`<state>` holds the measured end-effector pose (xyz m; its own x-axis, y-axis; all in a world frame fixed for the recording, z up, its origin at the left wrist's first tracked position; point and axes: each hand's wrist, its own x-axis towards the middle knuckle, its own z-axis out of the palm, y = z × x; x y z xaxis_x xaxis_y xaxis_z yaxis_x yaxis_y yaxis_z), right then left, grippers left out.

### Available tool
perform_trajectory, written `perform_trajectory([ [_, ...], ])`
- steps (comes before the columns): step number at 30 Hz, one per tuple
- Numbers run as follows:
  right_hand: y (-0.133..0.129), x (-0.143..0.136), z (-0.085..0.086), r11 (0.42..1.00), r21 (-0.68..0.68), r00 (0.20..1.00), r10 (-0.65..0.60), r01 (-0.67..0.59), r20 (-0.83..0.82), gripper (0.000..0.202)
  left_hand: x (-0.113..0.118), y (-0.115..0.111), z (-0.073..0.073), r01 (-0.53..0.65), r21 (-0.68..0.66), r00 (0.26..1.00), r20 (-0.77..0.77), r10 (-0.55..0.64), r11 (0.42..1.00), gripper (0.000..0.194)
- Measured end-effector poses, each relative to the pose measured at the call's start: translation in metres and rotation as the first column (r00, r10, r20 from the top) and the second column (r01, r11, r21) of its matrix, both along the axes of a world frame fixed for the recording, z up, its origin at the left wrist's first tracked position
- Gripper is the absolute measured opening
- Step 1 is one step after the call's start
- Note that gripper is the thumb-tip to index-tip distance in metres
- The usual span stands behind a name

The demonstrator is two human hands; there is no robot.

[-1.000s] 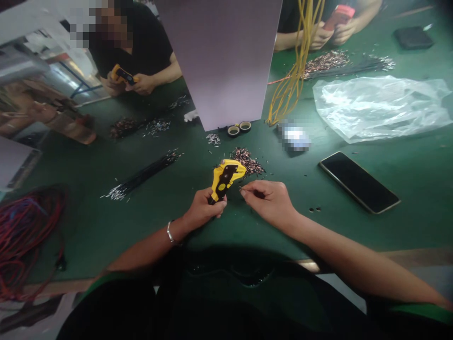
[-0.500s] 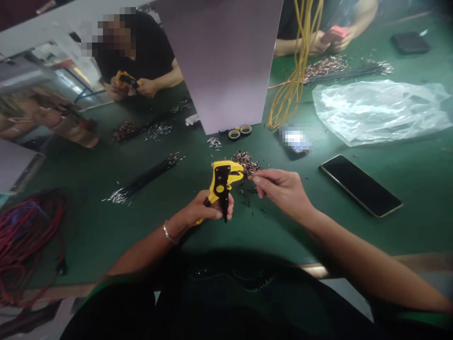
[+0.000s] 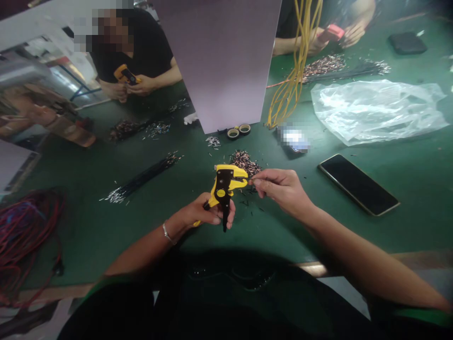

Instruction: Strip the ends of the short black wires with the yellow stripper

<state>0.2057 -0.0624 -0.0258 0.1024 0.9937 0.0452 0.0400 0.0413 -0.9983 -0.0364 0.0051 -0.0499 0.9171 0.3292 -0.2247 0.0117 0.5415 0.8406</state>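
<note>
My left hand [image 3: 207, 210] is wrapped round the handles of a yellow and black wire stripper [image 3: 222, 189], its jaws pointing right. Just right of the jaws, the thumb and forefinger of my right hand [image 3: 279, 185] pinch the end of a thin dark wire [image 3: 250, 181]; how much of it lies inside the jaws is too small to tell. Behind the tool lies a pile of short copper-coloured pieces [image 3: 244, 161], with small black bits around it. A bundle of black wires [image 3: 141, 179] rests on the green table [image 3: 170, 165] to the left.
Two tape rolls [image 3: 239, 131] lie by a tall pale panel [image 3: 222, 66]. On the right are a phone [image 3: 359, 184], a plastic bag [image 3: 378, 111] and hanging yellow wires [image 3: 300, 61]. Red cables [image 3: 30, 236] are at left. Two people work across the table.
The stripper has tilted, its jaws shifting slightly right and down towards my right fingertips and the wire. Across the table, one person's hands have moved apart around a red tool.
</note>
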Motion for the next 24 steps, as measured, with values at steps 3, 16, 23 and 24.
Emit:
perform_trajectory([
  [3,-0.0004,-0.0011,0.0007,1.0,-0.005,1.0,0.013,-0.013,0.009,0.016,-0.0003,-0.0004,-0.0001,0.016,0.017,1.0,-0.008,-0.016,1.0,0.039],
  [16,-0.001,-0.0018,-0.0035,1.0,-0.002,0.999,0.027,-0.027,0.025,0.017,-0.001,-0.0044,0.0038,-0.005,0.115,0.999,-0.051,0.011,0.993,0.032],
  [23,-0.0014,-0.0025,-0.0029,1.0,-0.027,1.0,0.016,-0.016,-0.006,0.018,-0.0023,-0.0038,0.0007,-0.012,0.154,0.998,-0.054,0.02,0.988,0.031],
  [24,-0.0015,-0.0025,-0.0029,1.0,-0.027,1.0,0.016,-0.016,-0.005,0.018,-0.0023,-0.0039,0.0007,-0.011,0.156,0.998,-0.056,0.02,0.988,0.03],
])
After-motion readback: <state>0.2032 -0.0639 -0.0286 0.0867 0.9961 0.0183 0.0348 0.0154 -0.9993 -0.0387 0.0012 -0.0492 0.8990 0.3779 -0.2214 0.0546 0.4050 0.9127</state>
